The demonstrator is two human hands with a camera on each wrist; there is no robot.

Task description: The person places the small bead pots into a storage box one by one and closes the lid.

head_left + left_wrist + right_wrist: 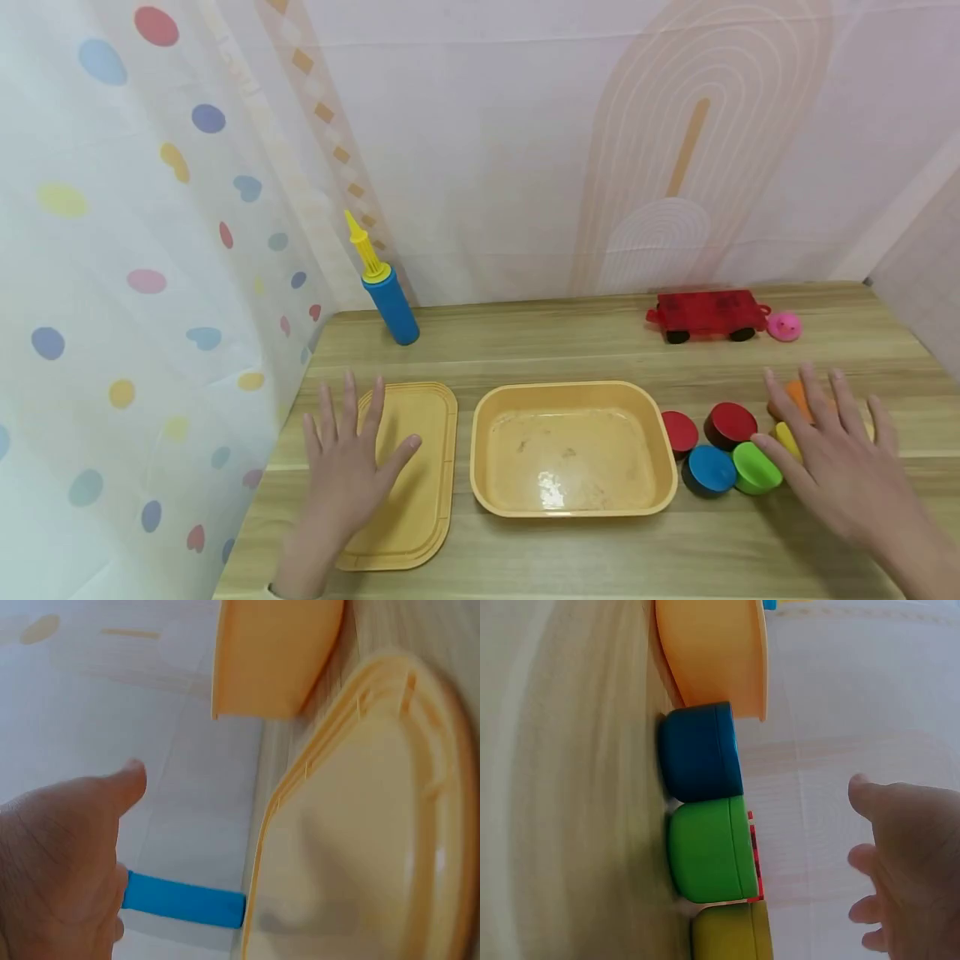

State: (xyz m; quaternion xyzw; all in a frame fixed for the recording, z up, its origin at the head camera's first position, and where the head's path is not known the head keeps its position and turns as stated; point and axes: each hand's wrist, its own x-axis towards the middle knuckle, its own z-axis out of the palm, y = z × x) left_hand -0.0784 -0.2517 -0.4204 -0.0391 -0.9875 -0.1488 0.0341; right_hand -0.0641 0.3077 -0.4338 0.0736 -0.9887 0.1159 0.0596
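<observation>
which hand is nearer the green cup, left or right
Right. The right hand hovers above and to the right of the green cup; the left hand is farther off, over the flat tan lid, across the tan tub.

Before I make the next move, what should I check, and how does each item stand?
1. Left hand holds nothing: ok, it hovers over the lid.
2. Right hand clear of the green cup: ok, the right wrist view shows a gap.
3. Tub open side up: ok.
4. Lid off the tub: ok, it lies beside it.
5. Yellow cup fully visible from the head: not ok, partly covered.
6. Shape of the orange piece: cannot tell, mostly hidden.
</observation>
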